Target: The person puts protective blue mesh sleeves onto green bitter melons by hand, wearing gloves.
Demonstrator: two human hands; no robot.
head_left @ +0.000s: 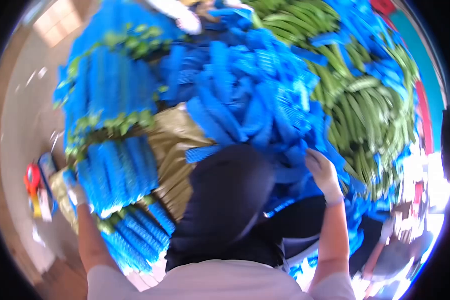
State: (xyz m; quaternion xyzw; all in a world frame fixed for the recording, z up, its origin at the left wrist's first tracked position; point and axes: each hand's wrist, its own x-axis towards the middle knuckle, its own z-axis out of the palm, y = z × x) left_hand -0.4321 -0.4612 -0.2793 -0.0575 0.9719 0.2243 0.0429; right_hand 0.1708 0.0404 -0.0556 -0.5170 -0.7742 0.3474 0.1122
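My left hand (76,194), blurred, is at the left edge of a bundle of green vegetables in blue mesh sleeves (117,172), beside a bit of blue material; its fingers are smeared. On the right, my right hand (321,171) has its fingers closed on a blue mesh sleeve at the edge of a large heap of loose blue sleeves (255,85). More sleeved vegetables (110,82) with green ends showing are stacked at the upper left, and others (137,232) lie below. Long green vegetables without sleeves (367,115) are piled at the right.
Tan sheeting (175,155) shows between the stacks and the heap. A red tape roll or dispenser (32,177) is on the floor at the left. Another person (397,257) is at the lower right, and a white-gloved hand (187,20) shows at the top. My dark-clothed knee fills the centre.
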